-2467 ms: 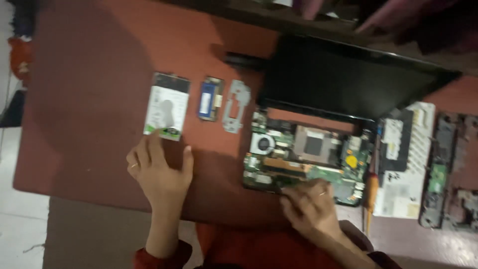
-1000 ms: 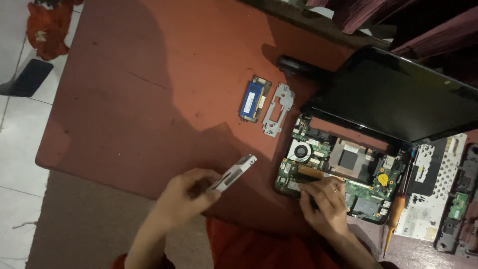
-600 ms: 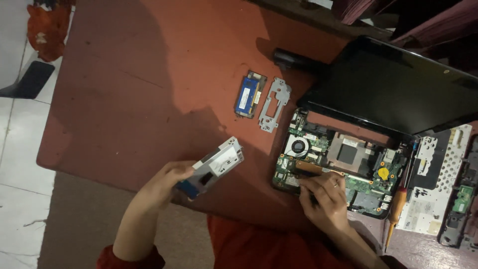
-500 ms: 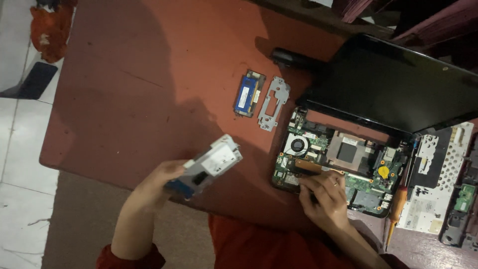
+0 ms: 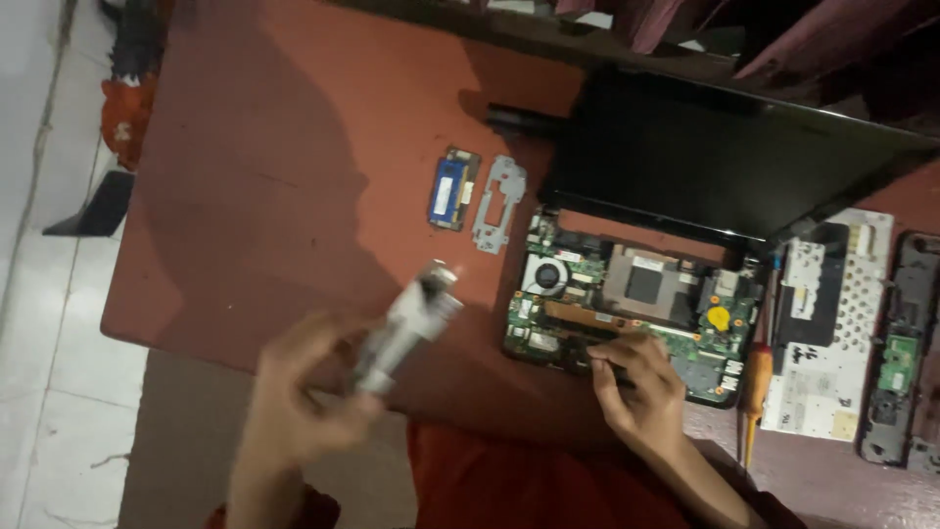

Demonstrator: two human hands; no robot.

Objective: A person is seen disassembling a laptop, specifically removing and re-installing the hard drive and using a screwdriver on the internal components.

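A reddish-brown bench (image 5: 294,176) stands on a pale tiled floor (image 5: 39,372), its left half bare and its near edge running past the person's lap. The left hand (image 5: 294,402) is closed around a blurred silver drive (image 5: 406,328), lifted off the bench near that edge. The right hand (image 5: 636,387) rests with fingers curled on the near edge of the opened laptop's circuit board (image 5: 636,304). A memory stick (image 5: 452,188) and metal bracket (image 5: 497,204) lie side by side beyond.
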